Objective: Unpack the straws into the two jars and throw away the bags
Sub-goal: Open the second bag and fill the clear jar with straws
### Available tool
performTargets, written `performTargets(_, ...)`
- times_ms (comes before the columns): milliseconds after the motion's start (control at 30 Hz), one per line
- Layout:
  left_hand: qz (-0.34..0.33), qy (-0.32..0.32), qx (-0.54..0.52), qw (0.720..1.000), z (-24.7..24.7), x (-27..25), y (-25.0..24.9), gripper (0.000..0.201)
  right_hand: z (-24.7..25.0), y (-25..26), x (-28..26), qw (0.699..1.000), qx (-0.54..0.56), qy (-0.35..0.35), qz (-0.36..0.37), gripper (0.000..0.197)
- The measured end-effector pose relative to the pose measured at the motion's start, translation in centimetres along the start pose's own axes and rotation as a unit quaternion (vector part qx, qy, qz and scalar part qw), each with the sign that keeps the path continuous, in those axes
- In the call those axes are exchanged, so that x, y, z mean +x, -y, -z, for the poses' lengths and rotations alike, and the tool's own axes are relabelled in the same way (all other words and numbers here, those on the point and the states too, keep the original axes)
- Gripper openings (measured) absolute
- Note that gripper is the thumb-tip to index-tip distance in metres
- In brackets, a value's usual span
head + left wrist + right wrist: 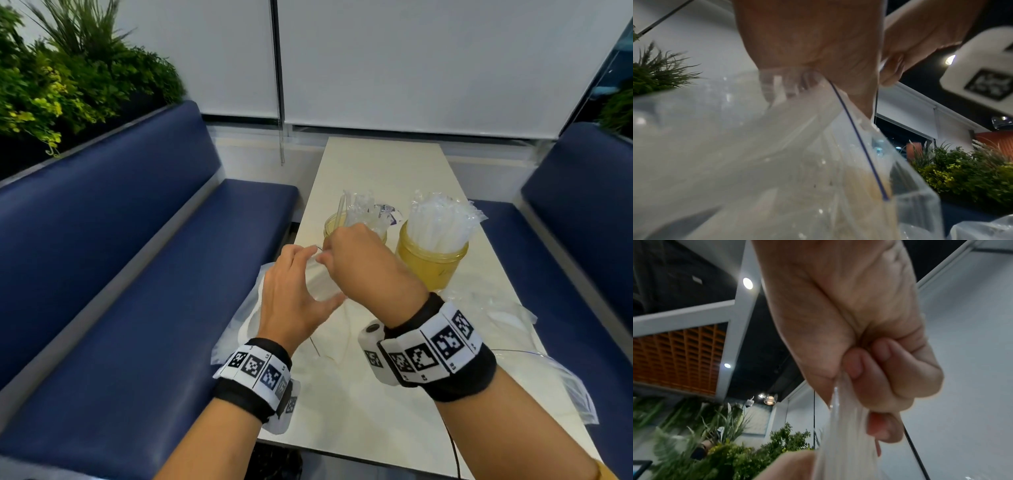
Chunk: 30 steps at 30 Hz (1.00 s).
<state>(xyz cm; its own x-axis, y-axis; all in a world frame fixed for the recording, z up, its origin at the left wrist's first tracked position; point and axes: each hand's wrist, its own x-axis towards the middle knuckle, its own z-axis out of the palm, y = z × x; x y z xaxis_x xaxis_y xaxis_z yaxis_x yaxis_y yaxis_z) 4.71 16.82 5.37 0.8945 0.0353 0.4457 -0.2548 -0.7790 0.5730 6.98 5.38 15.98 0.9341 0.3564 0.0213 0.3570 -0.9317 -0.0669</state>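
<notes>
- Near the table's (383, 404) left edge, I am holding a clear zip bag (838, 162) up; my left hand (291, 301) is cupping its mouth, fingers curled.
- My right hand (363, 260), directly above the mouth, is clamping a straw bundle (846, 434), long axis running down into the bag.
- Both jars (431, 263) are standing just beyond.
- I am reading no writing.

Centre of frame: two jars (431, 262) side by side on the table (383, 164).
In jars: straws (436, 219).
Left and right edges: benches (113, 260).
Upper left: plants (61, 75).
</notes>
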Motion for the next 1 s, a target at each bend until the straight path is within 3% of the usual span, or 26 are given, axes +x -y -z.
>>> performTargets(67,0.001,-0.031,0.002,1.000,-0.2,0.1,-0.3,0.049,0.8,-0.1,-0.7,0.999,0.038,-0.025,0.008,0.025)
performTargets(167,0.001,-0.040,0.006,0.999,-0.3,0.4,-0.6,0.024,1.8,-0.4,-1.9,0.993,0.077,-0.084,0.013,0.041)
performTargets(267,0.020,-0.023,-0.011,0.999,-0.2,0.7,-1.1,0.022,2.3,-0.7,-2.6,0.971,0.159,-0.177,0.003,0.048)
performTargets(367,0.021,-0.021,-0.015,0.999,-0.1,1.1,-1.5,0.025,2.0,-1.1,-2.5,0.914,0.259,-0.308,0.051,0.046)
performTargets(400,0.019,-0.021,-0.018,0.999,0.0,1.3,-1.8,0.021,1.6,-0.9,-2.3,0.910,0.270,-0.305,0.072,0.045)
performTargets(500,0.018,0.003,-0.006,1.000,-0.1,1.7,-2.3,0.019,-0.7,0.3,-1.6,0.950,0.219,-0.203,0.088,0.045)
performTargets(533,0.020,0.008,-0.006,1.000,-0.1,1.6,-2.3,0.023,-1.2,0.4,-1.4,0.948,0.229,-0.203,0.082,0.044)
performTargets(633,0.030,-0.001,-0.032,0.999,-0.1,1.2,-1.8,0.024,-1.5,0.1,-1.2,0.887,0.346,-0.292,0.088,0.033)
performTargets(700,0.030,-0.013,-0.034,0.999,0.0,1.4,-1.5,0.027,-1.7,-0.2,-1.3,0.867,0.376,-0.317,0.086,0.033)
performTargets(800,0.022,-0.023,-0.051,0.998,0.7,1.7,-2.1,0.014,-2.4,0.2,-1.4,0.892,0.330,-0.304,0.055,0.043)
performTargets(900,0.028,-0.033,-0.093,0.995,0.8,1.3,-2.1,0.016,-3.2,0.3,-1.0,0.907,0.280,-0.311,0.053,0.030)
performTargets(1000,0.028,-0.042,-0.122,0.991,0.5,0.9,-1.6,0.015,-2.9,0.3,-0.4,0.906,0.298,-0.287,0.089,0.017)
